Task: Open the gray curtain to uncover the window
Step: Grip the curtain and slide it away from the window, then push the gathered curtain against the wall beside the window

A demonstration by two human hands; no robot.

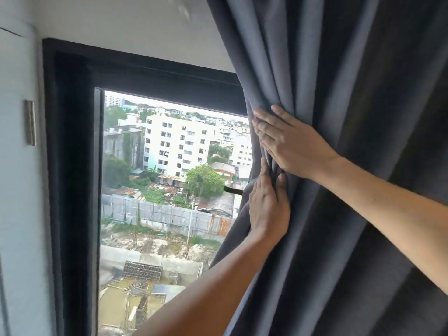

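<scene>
while your right hand (288,144) lies flat with fingers spread wide against the bunched folds, your left hand (268,204) sits just below it, fingers tucked into a pleat and thumb on the near side — pinching the fabric rather than lying open. both press on the gray curtain (339,93), which is gathered into deep vertical folds on the right half of the view, plain matte cloth with a darker shaded side toward the far right. no writing or label can be read on it. its leading edge runs beside your fingertips and slants down-left toward your left forearm. to the left the window (169,166) is uncovered, its dark frame (70,166) against a pale wall (19,190) — buildings and trees show through the glass.
</scene>
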